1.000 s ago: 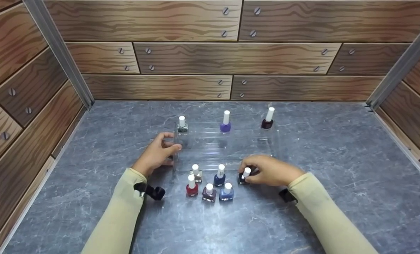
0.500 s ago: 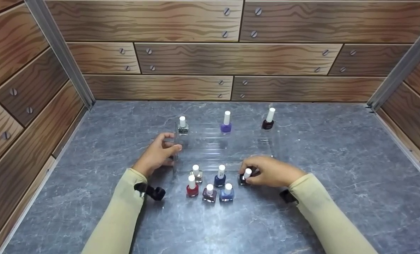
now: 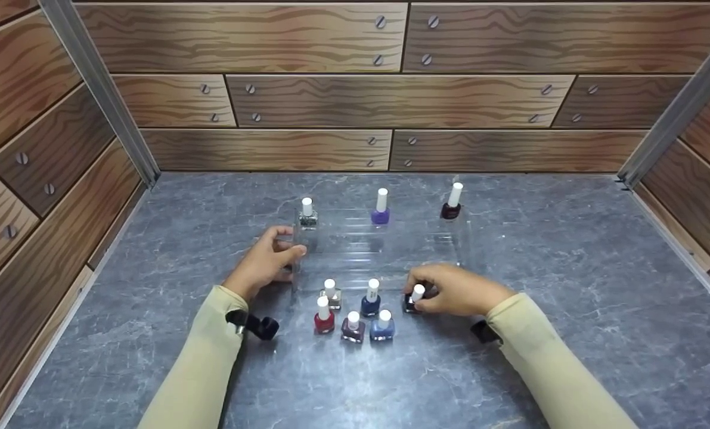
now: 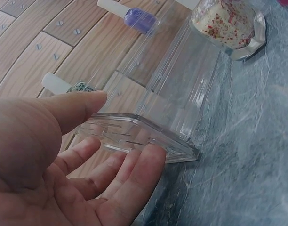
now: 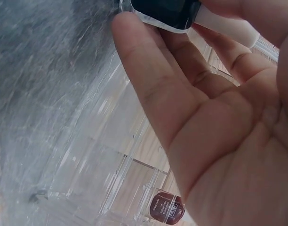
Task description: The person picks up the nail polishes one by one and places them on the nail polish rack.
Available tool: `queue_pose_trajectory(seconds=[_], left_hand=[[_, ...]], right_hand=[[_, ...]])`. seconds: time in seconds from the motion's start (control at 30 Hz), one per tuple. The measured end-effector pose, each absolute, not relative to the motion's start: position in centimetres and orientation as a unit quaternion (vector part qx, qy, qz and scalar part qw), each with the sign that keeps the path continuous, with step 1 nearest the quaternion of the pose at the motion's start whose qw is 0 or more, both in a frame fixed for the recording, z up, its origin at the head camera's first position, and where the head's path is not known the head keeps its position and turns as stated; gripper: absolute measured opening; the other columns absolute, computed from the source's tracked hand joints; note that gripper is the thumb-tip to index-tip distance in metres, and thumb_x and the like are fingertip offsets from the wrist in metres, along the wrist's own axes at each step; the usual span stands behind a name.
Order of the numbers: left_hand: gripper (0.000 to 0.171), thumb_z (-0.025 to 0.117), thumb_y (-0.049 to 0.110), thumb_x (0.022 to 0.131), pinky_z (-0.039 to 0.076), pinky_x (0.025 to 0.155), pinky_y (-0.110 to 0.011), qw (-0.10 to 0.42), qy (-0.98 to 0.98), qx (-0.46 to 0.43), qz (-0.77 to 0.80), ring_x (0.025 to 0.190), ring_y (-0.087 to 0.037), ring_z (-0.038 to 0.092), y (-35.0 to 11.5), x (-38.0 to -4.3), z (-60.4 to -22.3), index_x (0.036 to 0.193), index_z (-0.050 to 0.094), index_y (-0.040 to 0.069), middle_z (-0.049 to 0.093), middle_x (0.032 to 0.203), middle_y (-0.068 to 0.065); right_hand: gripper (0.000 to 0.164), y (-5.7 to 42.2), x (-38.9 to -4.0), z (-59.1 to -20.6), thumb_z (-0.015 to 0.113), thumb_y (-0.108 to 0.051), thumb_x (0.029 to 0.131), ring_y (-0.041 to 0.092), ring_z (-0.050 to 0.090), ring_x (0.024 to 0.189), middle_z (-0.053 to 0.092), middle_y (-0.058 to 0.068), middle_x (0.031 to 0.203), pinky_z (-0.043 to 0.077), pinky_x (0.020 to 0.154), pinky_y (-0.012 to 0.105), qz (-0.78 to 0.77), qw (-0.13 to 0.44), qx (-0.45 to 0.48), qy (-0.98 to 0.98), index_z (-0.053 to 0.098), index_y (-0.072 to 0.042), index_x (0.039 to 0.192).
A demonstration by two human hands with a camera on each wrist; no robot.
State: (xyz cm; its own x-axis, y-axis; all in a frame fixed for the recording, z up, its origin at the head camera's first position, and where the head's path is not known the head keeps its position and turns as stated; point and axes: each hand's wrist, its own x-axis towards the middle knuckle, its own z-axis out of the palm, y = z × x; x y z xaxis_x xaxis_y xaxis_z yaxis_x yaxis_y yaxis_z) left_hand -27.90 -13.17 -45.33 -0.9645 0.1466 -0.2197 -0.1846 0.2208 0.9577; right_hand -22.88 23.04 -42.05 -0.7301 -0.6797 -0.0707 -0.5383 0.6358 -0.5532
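My right hand (image 3: pixel 456 289) pinches a dark nail polish bottle (image 5: pixel 167 10) with a white cap between thumb and fingers, low at the front right of a clear acrylic rack (image 3: pixel 360 256). My left hand (image 3: pixel 262 260) holds the rack's left side, thumb (image 4: pixel 83 106) over the edge and fingers along the outer face. On the rack's back tier stand a glitter bottle (image 3: pixel 308 219), a purple one (image 3: pixel 380 216) and a dark red one (image 3: pixel 450 210). Before the rack are a pale flecked bottle (image 4: pixel 226 23) and a navy one (image 3: pixel 371 305).
Closer to me stand a red bottle (image 3: pixel 324 323), a dark purple one (image 3: pixel 353 330) and a light blue one (image 3: pixel 382 329), all white-capped. Wood-patterned walls (image 3: pixel 307 149) enclose the grey marbled table (image 3: pixel 569 250) at the back and sides.
Both hands keep their places and their holds. The head view shifts very slightly; the bottles and rack stay where they were.
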Motion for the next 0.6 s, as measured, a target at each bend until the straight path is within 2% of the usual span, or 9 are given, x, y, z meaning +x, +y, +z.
queue_pose_trajectory(seconds=[0.27,0.6], left_hand=[[0.053,0.071,0.021,0.101,0.063,0.079,-0.038,0.131,0.770,-0.010,0.625,0.112,-0.031,0.063,-13.19,-27.81,-45.32,0.144,0.043,0.010,0.055,0.132,-0.019],[0.050,0.071,0.020,0.100,0.062,0.079,-0.036,0.132,0.766,-0.011,0.629,0.111,-0.029,0.062,-13.20,-27.87,-45.49,0.141,0.045,0.010,0.054,0.129,-0.018]], right_hand=[[0.021,23.14,-22.89,-42.13,0.076,-0.010,0.089,0.012,0.058,0.090,0.068,-0.003,0.105,0.054,0.083,0.035,-0.230,0.133,-0.336,0.904,0.066,-0.015,0.107],[0.020,23.87,-22.78,-41.68,0.078,-0.008,0.087,0.009,0.054,0.081,0.062,-0.005,0.091,0.050,0.072,0.027,-0.250,0.144,-0.314,0.904,0.064,-0.013,0.100]])
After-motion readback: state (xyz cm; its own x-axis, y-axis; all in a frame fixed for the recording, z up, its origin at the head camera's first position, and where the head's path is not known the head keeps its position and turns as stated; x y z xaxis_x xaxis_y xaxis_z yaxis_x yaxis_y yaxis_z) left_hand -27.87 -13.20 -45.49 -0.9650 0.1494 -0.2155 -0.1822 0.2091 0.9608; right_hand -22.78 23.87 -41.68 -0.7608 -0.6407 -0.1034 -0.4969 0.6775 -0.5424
